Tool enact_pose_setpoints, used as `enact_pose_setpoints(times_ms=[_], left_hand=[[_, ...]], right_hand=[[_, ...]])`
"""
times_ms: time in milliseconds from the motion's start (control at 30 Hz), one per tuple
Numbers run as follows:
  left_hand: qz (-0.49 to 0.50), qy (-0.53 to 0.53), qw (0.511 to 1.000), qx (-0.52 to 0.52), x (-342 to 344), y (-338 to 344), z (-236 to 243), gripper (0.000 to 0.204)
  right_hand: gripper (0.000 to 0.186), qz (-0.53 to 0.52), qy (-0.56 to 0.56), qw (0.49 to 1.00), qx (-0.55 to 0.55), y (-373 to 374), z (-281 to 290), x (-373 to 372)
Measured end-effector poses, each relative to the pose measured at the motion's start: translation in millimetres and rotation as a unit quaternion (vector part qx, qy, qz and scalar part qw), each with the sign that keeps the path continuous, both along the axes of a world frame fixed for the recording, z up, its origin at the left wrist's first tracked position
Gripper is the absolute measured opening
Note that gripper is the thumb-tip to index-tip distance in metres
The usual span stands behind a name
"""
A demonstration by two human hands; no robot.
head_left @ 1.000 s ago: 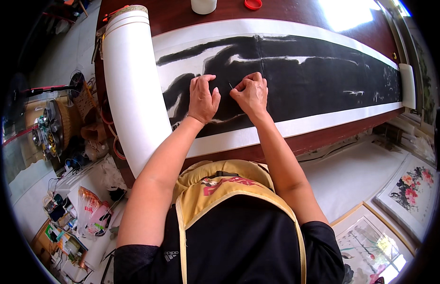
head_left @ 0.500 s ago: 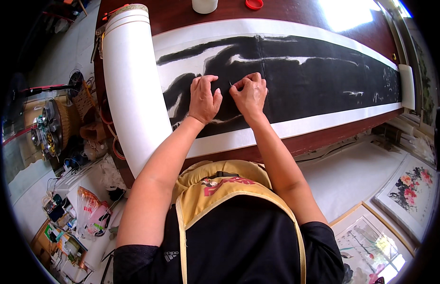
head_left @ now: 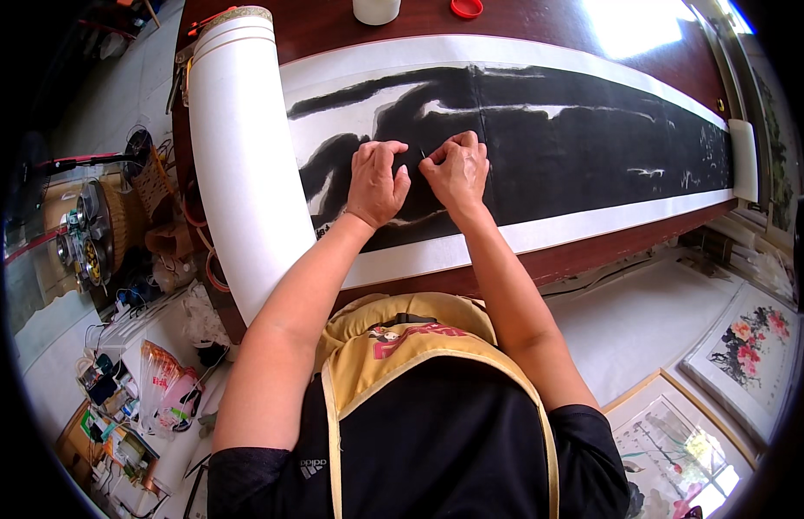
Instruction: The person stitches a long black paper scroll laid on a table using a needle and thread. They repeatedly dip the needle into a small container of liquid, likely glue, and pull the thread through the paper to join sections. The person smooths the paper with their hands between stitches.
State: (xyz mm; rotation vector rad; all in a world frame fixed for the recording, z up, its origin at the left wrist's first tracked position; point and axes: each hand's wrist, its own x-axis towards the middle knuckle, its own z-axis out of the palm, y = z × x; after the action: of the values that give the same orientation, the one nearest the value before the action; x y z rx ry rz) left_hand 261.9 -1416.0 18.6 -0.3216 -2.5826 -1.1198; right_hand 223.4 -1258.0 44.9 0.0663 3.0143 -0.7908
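A long ink scroll painting (head_left: 575,147), mostly black with pale streaks and a white border, lies unrolled across the table. Its thick white roll (head_left: 238,156) stands to my left. On the dark part rests my left hand (head_left: 376,183), fingers bent and thumb apart, with nothing visible in it. Just right of it, my right hand (head_left: 458,173) pinches a thin, pale, sliver-like thing (head_left: 423,154) between thumb and fingertips, low over the black surface. The sliver is too small to name. A gap of black painting separates the two hands.
The dark red table (head_left: 523,26) carries a white jar (head_left: 375,10) and a red ring-shaped lid (head_left: 466,8) at the far side. A smaller white roll (head_left: 743,160) ends the scroll at right. Framed flower paintings (head_left: 679,450) lie at lower right; clutter fills the lower left.
My left hand has shifted slightly to the right, its fingers nearer the right hand. The right hand keeps its pinch almost in place.
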Motion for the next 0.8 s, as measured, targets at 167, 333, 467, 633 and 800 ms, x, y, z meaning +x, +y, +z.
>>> enact_pose_setpoints(times_ms=[167,333,467,633,800], left_hand=[[-0.018,-0.015,1.0,-0.004,1,-1,1,0.036],[-0.056,-0.012,0.997,-0.052,3,3,7,0.045],[-0.067,0.003,0.993,-0.097,4,7,6,0.048],[-0.086,-0.019,0.989,-0.122,3,11,3,0.045],[-0.02,0.014,1.0,0.019,-2,2,0,0.037]], right_hand=[[0.013,0.01,-0.058,0.998,-0.013,7,10,-1],[0.017,-0.025,-0.071,0.99,-0.119,30,8,0],[0.017,-0.057,-0.038,0.979,-0.194,39,3,1],[0.017,-0.068,-0.045,0.969,-0.234,44,4,3],[0.019,-0.103,-0.075,0.937,-0.326,49,4,5]])
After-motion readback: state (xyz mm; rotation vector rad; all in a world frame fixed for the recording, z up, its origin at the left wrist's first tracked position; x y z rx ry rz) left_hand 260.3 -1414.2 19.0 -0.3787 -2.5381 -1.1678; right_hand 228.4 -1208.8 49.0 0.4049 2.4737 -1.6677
